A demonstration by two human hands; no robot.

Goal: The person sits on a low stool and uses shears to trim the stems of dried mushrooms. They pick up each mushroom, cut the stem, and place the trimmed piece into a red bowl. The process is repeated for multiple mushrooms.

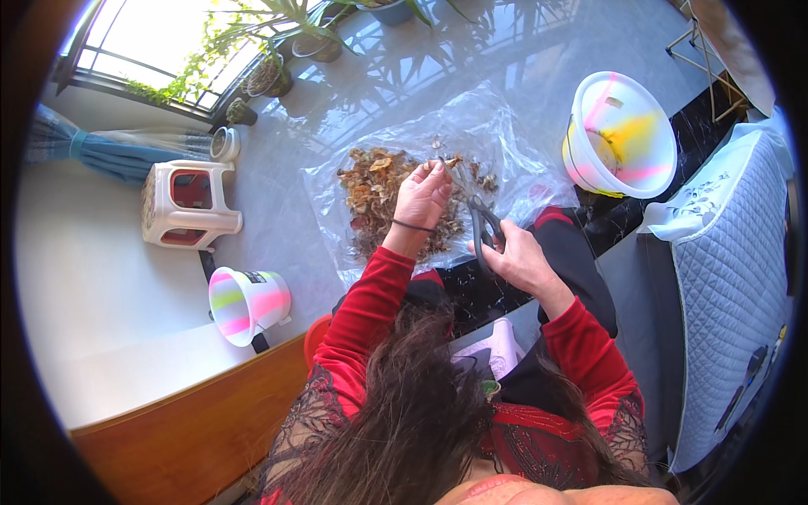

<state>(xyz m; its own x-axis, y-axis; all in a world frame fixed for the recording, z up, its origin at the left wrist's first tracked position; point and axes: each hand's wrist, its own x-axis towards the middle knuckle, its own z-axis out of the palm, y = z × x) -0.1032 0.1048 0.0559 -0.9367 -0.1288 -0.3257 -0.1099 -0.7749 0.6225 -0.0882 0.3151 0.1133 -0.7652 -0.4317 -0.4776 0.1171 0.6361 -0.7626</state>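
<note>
My left hand (424, 196) is raised over a heap of dried brown mushrooms (374, 183), pinching a small brown piece (452, 161) that looks like one of them. In my right hand (524, 255) is a pair of scissors (481, 221) with black handles, the thumb and fingers in the loops. Its blades point up and away, close to the left hand; whether they touch the piece I cannot tell. Under the heap a clear plastic sheet (524, 158) is spread on the floor. A smaller cluster of dark scraps (486, 182) lies right of the heap.
A large white bucket (644, 107) with coloured stripes stands at the far right, a smaller striped bucket (268, 297) at left. Beyond that is a white plastic stool (189, 227). Potted plants (315, 47) line the window side. A quilted cover (726, 284) hangs over furniture at right.
</note>
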